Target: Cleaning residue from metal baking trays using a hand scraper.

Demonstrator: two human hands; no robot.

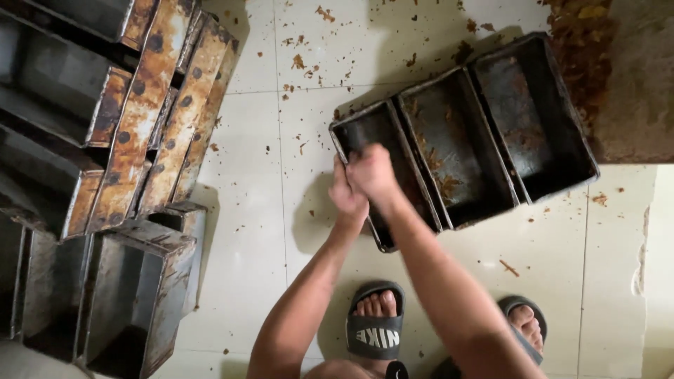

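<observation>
A dark, rusty strap of three joined loaf tins (460, 140) lies on the pale tiled floor, tilted diagonally. My left hand (345, 195) grips the near left rim of the leftmost tin. My right hand (372, 172) is closed into a fist just inside that same tin, next to the left hand; whether it holds anything is hidden. Crumbs and brown residue lie in the middle and right tins.
A stack of more rusty tin straps (126, 140) fills the left side. Brown crumbs are scattered over the tiles (316, 49), with a thicker pile at the top right (579, 42). My feet in dark slide sandals (375, 326) stand at the bottom.
</observation>
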